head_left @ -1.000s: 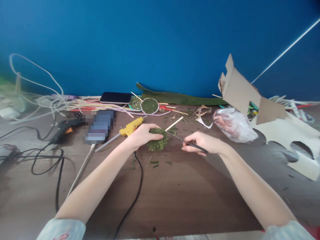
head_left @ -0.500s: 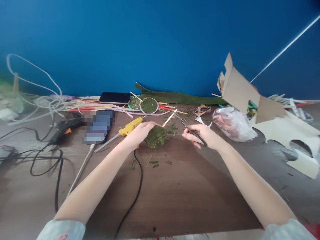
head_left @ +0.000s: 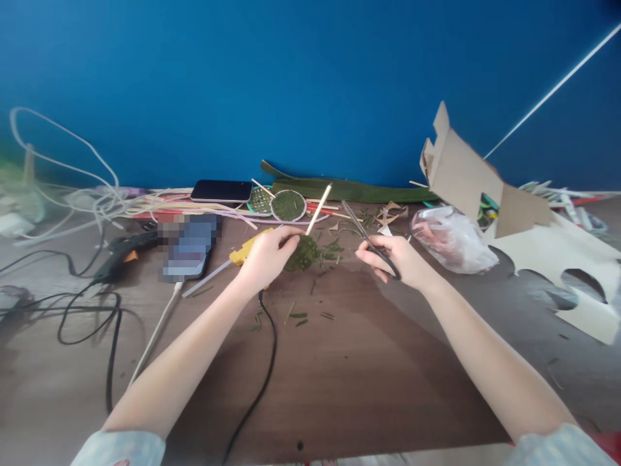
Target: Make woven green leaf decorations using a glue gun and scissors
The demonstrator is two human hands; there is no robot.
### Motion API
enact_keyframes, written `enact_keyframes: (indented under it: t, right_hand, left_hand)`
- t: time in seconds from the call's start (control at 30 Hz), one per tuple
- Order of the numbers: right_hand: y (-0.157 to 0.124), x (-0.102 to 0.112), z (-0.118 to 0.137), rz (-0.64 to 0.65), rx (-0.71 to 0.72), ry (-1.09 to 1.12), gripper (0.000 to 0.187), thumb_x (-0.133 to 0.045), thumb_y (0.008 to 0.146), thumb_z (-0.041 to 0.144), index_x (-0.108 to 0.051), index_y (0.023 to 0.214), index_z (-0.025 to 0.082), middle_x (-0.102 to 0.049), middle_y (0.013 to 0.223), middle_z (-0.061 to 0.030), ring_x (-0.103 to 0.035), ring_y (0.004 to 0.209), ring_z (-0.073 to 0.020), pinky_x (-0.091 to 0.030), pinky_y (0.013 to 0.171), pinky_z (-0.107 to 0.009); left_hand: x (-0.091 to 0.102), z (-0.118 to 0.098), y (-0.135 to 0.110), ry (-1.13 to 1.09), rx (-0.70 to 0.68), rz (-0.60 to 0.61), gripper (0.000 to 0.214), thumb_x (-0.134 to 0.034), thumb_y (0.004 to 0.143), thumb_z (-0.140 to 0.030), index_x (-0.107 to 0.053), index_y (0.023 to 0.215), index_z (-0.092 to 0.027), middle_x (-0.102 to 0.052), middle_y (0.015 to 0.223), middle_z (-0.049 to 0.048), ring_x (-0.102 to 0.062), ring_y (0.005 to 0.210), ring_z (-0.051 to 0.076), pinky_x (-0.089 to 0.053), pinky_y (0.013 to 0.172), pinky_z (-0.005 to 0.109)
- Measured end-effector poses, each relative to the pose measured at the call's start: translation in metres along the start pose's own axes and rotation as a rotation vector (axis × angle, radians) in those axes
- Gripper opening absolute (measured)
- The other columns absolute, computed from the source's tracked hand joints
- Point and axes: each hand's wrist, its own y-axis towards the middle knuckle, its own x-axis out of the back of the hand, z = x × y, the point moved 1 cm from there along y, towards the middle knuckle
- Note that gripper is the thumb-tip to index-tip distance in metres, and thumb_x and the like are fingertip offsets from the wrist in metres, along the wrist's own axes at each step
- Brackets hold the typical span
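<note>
All places taken from the green leaf disc [head_left: 303, 257], held over the bench [head_left: 369, 388]; contact with the bench top hidden.

Well left of disc: black glue gun [head_left: 130, 252], then a phone [head_left: 191, 249] with its screen pixelated. Just left: yellow glue gun [head_left: 241, 252], partly covered by the left hand [head_left: 269, 255]. Left grip pinched closed at the disc's upper left edge; cannot tell whether the fingers also take the stick.

Beyond disc, slightly left: green-rimmed disc [head_left: 259, 200] and pale-rimmed disc [head_left: 288, 206], lying together. Both look further along than the held one (judgement).

At disc: pale stick [head_left: 319, 210] angled up from its far edge, leaning right. Joined or merely held there: not visible.

Right of disc: leaf clippings [head_left: 332, 247]; more on its near side. Farther right: scissors [head_left: 358, 223], blades apart from disc and stick. Right hand [head_left: 402, 254]: grip curled round the scissor handles.

Well right: plastic bag [head_left: 451, 239], cut-out card [head_left: 557, 275].

Progress, judged: much cutting done, going by the clippings; stick placed at the disc. Apparently left: a rim, as none shows on the disc's visible edge.
</note>
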Motion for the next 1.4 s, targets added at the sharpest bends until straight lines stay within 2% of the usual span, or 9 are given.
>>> enact_keyframes:
  t: [0.57, 0.7, 0.87, 0.93, 1.03, 1.13, 1.2, 1.27, 1.4]
  right_hand:
    - [0.003, -0.007, 0.005, 0.11, -0.032, 0.138, 0.031, -0.05, 0.083, 0.046, -0.05, 0.086, 0.015, -0.057, 0.056, -0.0003, -0.061, 0.053, -0.0133, -0.039, 0.041, -0.018]
    - [0.0, -0.025, 0.003, 0.285, -0.111, 0.392, 0.036, -0.05, 0.081, 0.05, -0.05, 0.089, 0.014, -0.054, 0.064, -0.001, -0.066, 0.063, -0.0188, -0.047, 0.04, -0.02]
    - [-0.015, -0.06, 0.006, 0.776, -0.226, 0.613, 0.038, -0.049, 0.082, 0.05, -0.051, 0.094, 0.014, -0.053, 0.073, -0.0015, -0.067, 0.075, -0.0213, -0.056, 0.054, -0.029]
    - [-0.018, -0.07, 0.005, 0.841, -0.259, 0.637, 0.038, -0.05, 0.082, 0.05, -0.051, 0.094, 0.014, -0.054, 0.076, -0.0022, -0.066, 0.081, -0.0206, -0.056, 0.066, -0.033]
    - [-0.012, -0.074, -0.003, 0.655, -0.171, 0.661, 0.036, -0.051, 0.082, 0.049, -0.05, 0.097, 0.017, -0.056, 0.091, -0.0065, -0.061, 0.098, -0.0205, -0.049, 0.087, -0.039]
    - [0.002, -0.062, -0.017, 0.084, 0.093, 0.493, 0.037, -0.059, 0.078, 0.044, -0.047, 0.106, 0.023, -0.052, 0.111, -0.0067, -0.049, 0.114, -0.0188, -0.036, 0.101, -0.037]
    - [0.009, -0.055, -0.025, -0.139, 0.136, 0.448, 0.037, -0.059, 0.078, 0.043, -0.046, 0.107, 0.025, -0.052, 0.114, -0.0057, -0.045, 0.117, -0.0186, -0.031, 0.104, -0.037]
    - [0.011, -0.053, -0.029, -0.111, 0.112, 0.593, 0.032, -0.056, 0.08, 0.044, -0.047, 0.106, 0.026, -0.056, 0.106, -0.004, -0.048, 0.115, -0.0183, -0.033, 0.104, -0.038]
    - [0.009, -0.065, -0.024, 0.255, -0.029, 0.837, 0.033, -0.052, 0.082, 0.049, -0.052, 0.101, 0.021, -0.06, 0.094, -0.0055, -0.056, 0.106, -0.021, -0.043, 0.093, -0.042]
  left_hand:
    - [0.014, 0.004, 0.005, -0.135, 0.232, -0.123, 0.035, -0.048, 0.078, -0.034, -0.066, 0.105, -0.02, -0.065, 0.071, 0.0005, -0.053, 0.056, 0.013, -0.041, 0.05, 0.021]
    - [0.012, 0.008, 0.005, -0.172, 0.243, -0.103, 0.037, -0.049, 0.077, -0.036, -0.065, 0.106, -0.019, -0.067, 0.076, 0.0016, -0.056, 0.06, 0.014, -0.043, 0.051, 0.022]
    - [0.01, 0.014, 0.008, -0.184, 0.149, -0.122, 0.028, -0.051, 0.077, -0.031, -0.068, 0.096, -0.02, -0.07, 0.094, 0.0018, -0.062, 0.09, 0.018, -0.046, 0.083, 0.026]
    - [0.009, 0.016, 0.009, -0.177, 0.144, -0.116, 0.025, -0.052, 0.076, -0.029, -0.069, 0.093, -0.021, -0.07, 0.095, 0.0011, -0.061, 0.093, 0.018, -0.044, 0.088, 0.025]
    - [0.01, 0.017, 0.01, -0.16, 0.17, -0.117, 0.028, -0.051, 0.076, -0.028, -0.068, 0.096, -0.02, -0.07, 0.094, 0.0015, -0.062, 0.092, 0.019, -0.046, 0.085, 0.026]
    - [0.011, 0.016, 0.01, -0.142, 0.183, -0.114, 0.031, -0.05, 0.077, -0.028, -0.067, 0.101, -0.018, -0.07, 0.094, 0.0023, -0.062, 0.091, 0.02, -0.047, 0.083, 0.027]
    - [0.011, 0.015, 0.01, -0.133, 0.182, -0.114, 0.031, -0.05, 0.077, -0.028, -0.067, 0.1, -0.018, -0.07, 0.093, 0.0021, -0.062, 0.089, 0.019, -0.047, 0.083, 0.027]
    - [0.011, 0.015, 0.01, -0.132, 0.189, -0.112, 0.029, -0.05, 0.076, -0.027, -0.068, 0.098, -0.019, -0.07, 0.091, 0.002, -0.063, 0.087, 0.019, -0.047, 0.081, 0.027]
    - [0.011, 0.016, 0.012, -0.14, 0.184, -0.101, 0.027, -0.051, 0.076, -0.026, -0.068, 0.095, -0.019, -0.07, 0.091, 0.0018, -0.063, 0.088, 0.018, -0.046, 0.082, 0.026]
